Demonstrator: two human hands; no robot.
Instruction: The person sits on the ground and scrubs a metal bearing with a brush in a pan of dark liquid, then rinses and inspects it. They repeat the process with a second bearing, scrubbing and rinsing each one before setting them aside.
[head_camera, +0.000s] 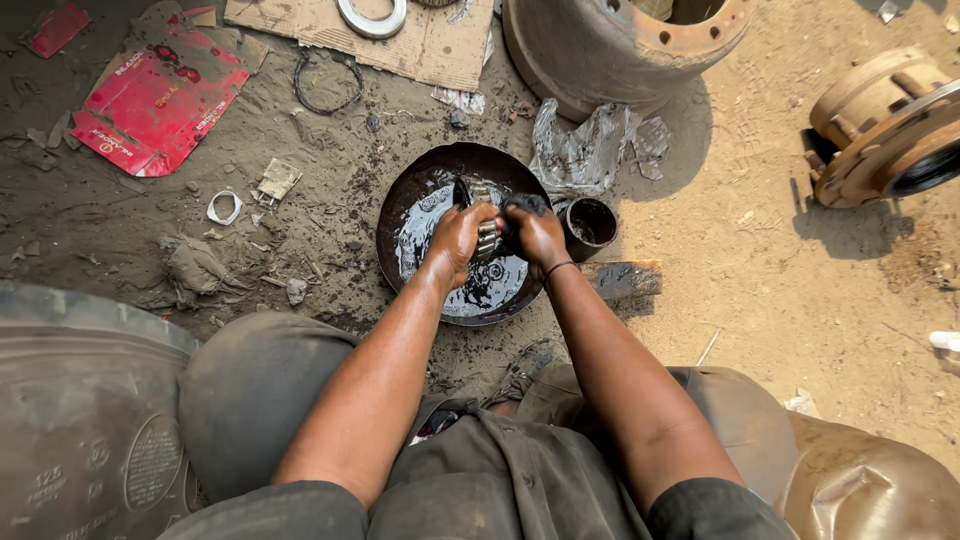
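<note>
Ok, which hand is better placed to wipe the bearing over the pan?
Probably the right hand: it holds a dark rag against the roller bearing, while the left hand grips that bearing over the oily pan.

Both bare forearms reach forward and converge, elbows apart above the bent knees. The left hand is curled with its knuckles up, fingers closed in a grip. The right hand, equally closed and oil-darkened (a thin band circles its wrist), sits just beside it.
</note>
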